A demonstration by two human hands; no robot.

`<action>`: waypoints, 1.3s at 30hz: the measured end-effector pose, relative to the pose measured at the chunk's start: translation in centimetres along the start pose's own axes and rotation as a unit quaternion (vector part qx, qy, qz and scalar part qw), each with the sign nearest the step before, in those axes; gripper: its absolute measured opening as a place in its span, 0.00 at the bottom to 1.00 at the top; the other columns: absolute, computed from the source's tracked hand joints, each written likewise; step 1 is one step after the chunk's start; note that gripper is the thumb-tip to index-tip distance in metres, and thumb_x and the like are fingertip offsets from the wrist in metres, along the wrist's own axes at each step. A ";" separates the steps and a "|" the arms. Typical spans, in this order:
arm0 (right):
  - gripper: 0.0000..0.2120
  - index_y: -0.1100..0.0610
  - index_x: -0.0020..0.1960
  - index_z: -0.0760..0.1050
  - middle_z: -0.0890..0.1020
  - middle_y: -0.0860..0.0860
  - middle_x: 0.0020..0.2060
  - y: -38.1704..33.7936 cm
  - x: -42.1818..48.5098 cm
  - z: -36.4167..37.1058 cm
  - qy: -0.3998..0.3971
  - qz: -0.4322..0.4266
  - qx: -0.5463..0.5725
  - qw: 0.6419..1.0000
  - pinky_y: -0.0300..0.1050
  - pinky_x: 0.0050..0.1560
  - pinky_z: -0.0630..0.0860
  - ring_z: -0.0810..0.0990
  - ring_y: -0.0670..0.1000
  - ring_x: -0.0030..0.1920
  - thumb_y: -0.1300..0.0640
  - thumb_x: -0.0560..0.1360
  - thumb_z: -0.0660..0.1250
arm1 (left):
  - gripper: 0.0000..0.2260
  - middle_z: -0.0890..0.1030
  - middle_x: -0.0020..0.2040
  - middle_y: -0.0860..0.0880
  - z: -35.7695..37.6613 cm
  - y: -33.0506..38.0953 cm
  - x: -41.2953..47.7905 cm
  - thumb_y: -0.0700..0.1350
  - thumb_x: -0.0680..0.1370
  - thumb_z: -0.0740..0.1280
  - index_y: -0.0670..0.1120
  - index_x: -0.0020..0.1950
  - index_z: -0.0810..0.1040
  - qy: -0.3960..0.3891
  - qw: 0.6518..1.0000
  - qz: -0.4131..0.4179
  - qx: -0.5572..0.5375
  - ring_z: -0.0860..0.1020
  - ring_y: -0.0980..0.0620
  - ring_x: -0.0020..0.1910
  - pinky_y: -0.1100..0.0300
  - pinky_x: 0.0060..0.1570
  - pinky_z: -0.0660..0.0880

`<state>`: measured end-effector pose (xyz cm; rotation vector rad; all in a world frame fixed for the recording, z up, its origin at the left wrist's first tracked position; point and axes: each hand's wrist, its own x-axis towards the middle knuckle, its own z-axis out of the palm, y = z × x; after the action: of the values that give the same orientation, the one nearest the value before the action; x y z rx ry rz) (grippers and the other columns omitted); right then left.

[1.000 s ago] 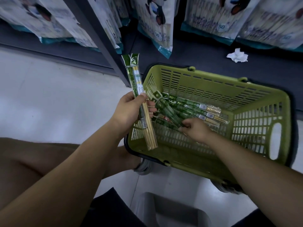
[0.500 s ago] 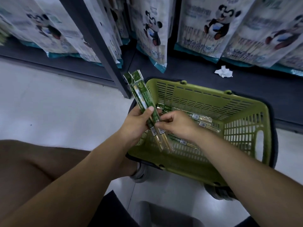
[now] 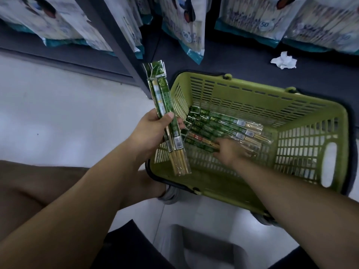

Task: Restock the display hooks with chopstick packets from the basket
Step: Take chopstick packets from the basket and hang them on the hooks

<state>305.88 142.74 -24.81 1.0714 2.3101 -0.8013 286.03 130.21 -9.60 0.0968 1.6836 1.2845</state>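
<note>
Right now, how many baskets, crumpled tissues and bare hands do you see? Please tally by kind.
Green basket: 1
Crumpled white tissue: 1
Hands: 2, left hand gripping chopstick packets, right hand in the basket
Total: 4

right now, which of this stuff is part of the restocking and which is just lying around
In the job:
- left hand gripping a bundle of packets
- right hand, blurred, down among the loose packets
- green basket holding them

Just lying about:
- crumpled tissue on the dark shelf base
- panda bags standing behind the basket
</note>
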 end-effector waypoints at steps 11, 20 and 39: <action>0.20 0.55 0.66 0.76 0.77 0.55 0.60 -1.0 0.3 1.5 0.013 0.023 -0.172 0.985 0.49 0.48 0.79 0.76 0.56 0.61 0.59 0.75 0.73 | 0.05 0.88 0.45 0.46 -0.4 -0.6 0.8 0.41 0.86 0.61 0.43 0.58 0.76 -0.001 1.000 -0.001 -0.010 0.87 0.47 0.49 0.52 0.42 0.83; 0.08 0.54 0.56 0.80 0.83 0.53 0.51 -0.4 -0.2 1.6 0.005 0.017 -0.117 0.993 0.46 0.44 0.75 0.80 0.54 0.52 0.61 0.77 0.69 | 0.05 0.88 0.45 0.45 -0.5 -1.0 1.3 0.42 0.85 0.63 0.43 0.58 0.76 0.005 1.000 -0.009 -0.024 0.87 0.46 0.49 0.52 0.42 0.83; 0.13 0.50 0.45 0.80 0.83 0.47 0.36 -6.5 -11.0 -17.9 0.134 -0.086 0.435 0.886 0.32 0.37 0.77 0.80 0.38 0.32 0.57 0.67 0.82 | 0.11 0.85 0.60 0.42 7.8 4.0 -3.7 0.45 0.84 0.66 0.44 0.65 0.77 -0.096 0.993 0.029 -0.066 0.83 0.41 0.60 0.39 0.67 0.74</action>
<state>304.18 145.65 -3.11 1.3932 2.2965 -1.9899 291.72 135.24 -3.85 0.1846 1.4372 1.3812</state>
